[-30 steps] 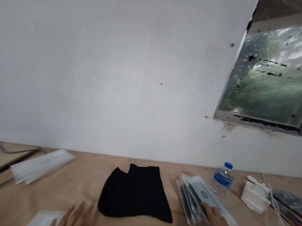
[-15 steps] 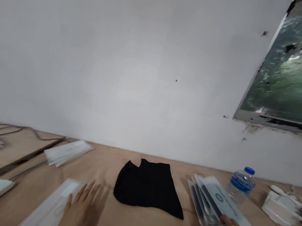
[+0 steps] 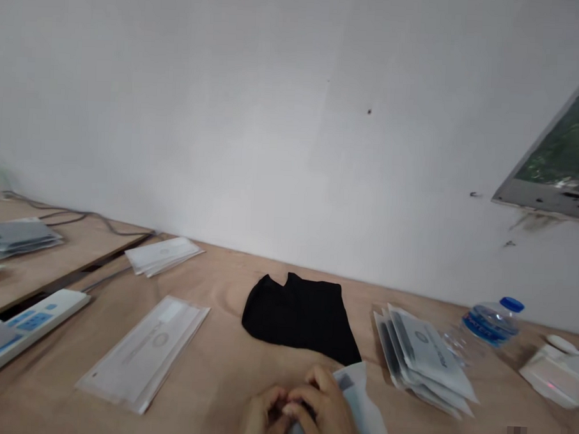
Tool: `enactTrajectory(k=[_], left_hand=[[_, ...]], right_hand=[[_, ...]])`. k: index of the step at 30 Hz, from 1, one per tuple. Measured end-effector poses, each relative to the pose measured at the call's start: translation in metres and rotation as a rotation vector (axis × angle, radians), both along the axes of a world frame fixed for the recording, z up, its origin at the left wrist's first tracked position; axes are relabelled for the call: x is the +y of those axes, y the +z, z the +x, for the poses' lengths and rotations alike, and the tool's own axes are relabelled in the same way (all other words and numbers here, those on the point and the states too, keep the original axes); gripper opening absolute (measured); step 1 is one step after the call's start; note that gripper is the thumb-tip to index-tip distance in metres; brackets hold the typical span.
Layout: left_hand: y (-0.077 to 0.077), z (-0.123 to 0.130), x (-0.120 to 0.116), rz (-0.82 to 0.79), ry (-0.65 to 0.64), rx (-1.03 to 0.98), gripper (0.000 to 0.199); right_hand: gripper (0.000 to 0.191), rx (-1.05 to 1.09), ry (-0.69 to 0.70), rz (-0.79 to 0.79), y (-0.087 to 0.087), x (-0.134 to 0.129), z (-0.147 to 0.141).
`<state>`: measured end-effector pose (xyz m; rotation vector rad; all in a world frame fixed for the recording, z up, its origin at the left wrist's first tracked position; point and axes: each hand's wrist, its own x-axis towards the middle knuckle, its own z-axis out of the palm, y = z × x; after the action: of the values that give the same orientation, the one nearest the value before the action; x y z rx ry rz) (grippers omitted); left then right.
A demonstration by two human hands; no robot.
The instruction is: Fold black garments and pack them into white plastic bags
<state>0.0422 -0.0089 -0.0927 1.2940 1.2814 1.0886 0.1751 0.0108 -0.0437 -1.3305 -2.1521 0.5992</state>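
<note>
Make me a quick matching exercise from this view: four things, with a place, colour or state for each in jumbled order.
1. black cloth
2. bottle
3. power strip
4. nearest packet

a. cut off by the picture's left edge
b. partly covered by the right hand
c. blue-capped, just right of the packet stack
d. lying flat, notched along its far edge

Pairs: 1-d; 2-c; 3-a; 4-b

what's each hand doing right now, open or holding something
Left hand: fingers curled; whether it grips anything cannot be told.
Right hand: closed, holding a plastic bag.
</note>
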Motion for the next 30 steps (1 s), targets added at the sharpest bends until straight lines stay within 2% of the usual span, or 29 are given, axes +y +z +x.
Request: enactTrajectory(k=[2,5,8,11,13,15,17,19,22,24,25,27,28,30], left_hand=[[0.007,-0.003,-0.001,-0.009,0.038,-0.103,0.018],[0.023,-0.007,-0.008,-0.002,0.103,-0.130,0.023],[0.042,-0.021,-0.013,0.023,0.183,-0.059,0.029],[0.061,-0.047,-0.013,0.043,0.274,-0.020,0.033],[0.070,-0.063,-0.011,0.081,0.275,0.007,0.032],[0.077,-0.073,-0.009,0.130,0.223,0.032,0.031],[0.080,-0.074,-0.008,0.171,0.160,0.053,0.029],[0.081,-0.068,-0.008,0.213,0.126,0.087,0.028],[0.083,-0.056,-0.008,0.293,0.071,0.173,0.026],[0.084,-0.049,-0.006,0.356,0.039,0.237,0.024],[0.085,-0.047,-0.006,0.391,0.018,0.275,0.023],[0.085,-0.046,-0.005,0.474,-0.009,0.368,0.021],[0.083,-0.047,-0.005,0.519,0.023,0.416,0.019],[0.073,-0.051,-0.009,0.580,0.223,0.477,0.015]], right_hand=[[0.012,0.043,-0.024,0.031,0.012,-0.004,-0.003],[0.013,0.111,-0.038,0.004,0.016,-0.005,-0.005],[0.017,0.170,-0.080,-0.007,0.006,-0.002,0.006],[0.023,0.235,-0.149,-0.030,-0.011,0.000,0.036],[0.023,0.249,-0.175,-0.052,-0.020,0.000,0.057],[0.018,0.242,-0.160,-0.039,-0.019,-0.003,0.072],[0.016,0.256,-0.093,0.002,-0.007,-0.006,0.074],[0.021,0.266,0.020,0.014,0.013,-0.008,0.065],[0.028,0.144,0.218,-0.125,0.044,-0.007,0.040],[0.020,0.042,0.262,-0.220,0.053,-0.005,0.023],[0.017,0.023,0.266,-0.235,0.052,-0.004,0.017],[0.024,0.058,0.258,-0.215,0.043,-0.003,0.008],[0.026,0.099,0.240,-0.202,0.035,-0.003,0.007],[0.026,0.187,0.117,-0.201,0.014,-0.004,0.009]])
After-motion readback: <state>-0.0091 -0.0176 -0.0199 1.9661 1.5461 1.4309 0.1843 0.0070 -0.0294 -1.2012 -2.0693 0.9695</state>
